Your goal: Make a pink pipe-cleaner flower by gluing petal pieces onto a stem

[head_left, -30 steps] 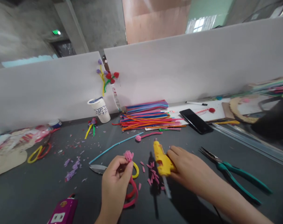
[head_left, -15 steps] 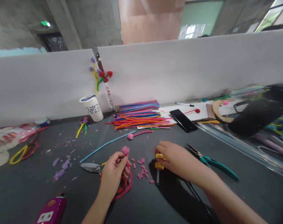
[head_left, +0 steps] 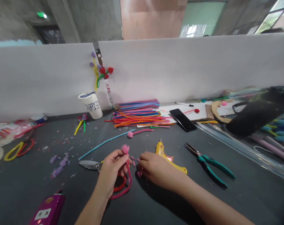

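Observation:
My left hand [head_left: 114, 167] pinches a pink pipe-cleaner flower [head_left: 125, 149] just under its tufted head; the pink stem curves down past my palm. Below that hand lie scissors [head_left: 89, 164], their red handles partly covered. My right hand [head_left: 153, 167] is lowered to the table over small pink cut pieces [head_left: 139, 174], its fingers bent and closed; what they grip, if anything, is hidden. Just beyond the right hand, a yellow glue gun [head_left: 166, 157] rests on the table, nozzle pointing away. Teal-handled long-nose pliers [head_left: 203, 159] lie farther right.
Coloured pipe cleaners [head_left: 137, 117] are heaped at the back beside a phone [head_left: 183, 120]. A paper cup [head_left: 91, 106] stands back left. Nearer are a blue pipe cleaner [head_left: 104, 143], purple scraps [head_left: 60, 165] and a purple power block [head_left: 48, 209]. A black bottle [head_left: 254, 112] is at right.
My right hand has let go of the glue gun, which now lies on the table, and has moved left onto the pink pieces. My left hand keeps its hold on the flower.

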`<state>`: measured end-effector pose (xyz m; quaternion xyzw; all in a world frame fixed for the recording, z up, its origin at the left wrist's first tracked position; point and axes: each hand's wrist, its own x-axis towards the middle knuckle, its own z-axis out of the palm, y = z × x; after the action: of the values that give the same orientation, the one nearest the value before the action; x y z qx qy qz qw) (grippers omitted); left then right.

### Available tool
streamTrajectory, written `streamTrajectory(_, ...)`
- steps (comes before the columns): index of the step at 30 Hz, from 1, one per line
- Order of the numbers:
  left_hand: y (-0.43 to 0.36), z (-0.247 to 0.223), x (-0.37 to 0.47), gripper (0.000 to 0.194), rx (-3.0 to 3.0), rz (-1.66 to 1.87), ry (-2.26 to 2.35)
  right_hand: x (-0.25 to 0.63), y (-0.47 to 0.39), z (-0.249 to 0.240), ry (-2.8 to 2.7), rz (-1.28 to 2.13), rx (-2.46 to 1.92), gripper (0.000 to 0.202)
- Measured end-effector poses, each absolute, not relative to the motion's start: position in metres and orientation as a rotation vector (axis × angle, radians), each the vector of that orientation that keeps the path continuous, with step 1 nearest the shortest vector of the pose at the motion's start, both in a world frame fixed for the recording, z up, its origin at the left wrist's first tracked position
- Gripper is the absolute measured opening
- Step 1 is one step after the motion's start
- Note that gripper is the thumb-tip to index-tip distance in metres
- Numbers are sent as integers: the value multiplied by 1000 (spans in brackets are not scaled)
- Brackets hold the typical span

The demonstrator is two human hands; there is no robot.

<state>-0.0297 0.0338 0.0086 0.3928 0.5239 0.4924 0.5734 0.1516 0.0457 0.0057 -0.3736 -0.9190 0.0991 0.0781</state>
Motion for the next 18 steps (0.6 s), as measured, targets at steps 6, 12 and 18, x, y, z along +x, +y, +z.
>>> streamTrajectory(6,36,9,-32,19,899,1177,1219,135,50,-5,-2671,252,-1216,16)
streamTrajectory(12,35,11,-30,17,895,1204,1200,121,54,-19,-2587,192,-1331,12)
streamTrajectory(18,35,11,-34,20,882,1216,1192,124,61,-20,-2553,183,-1368,14)
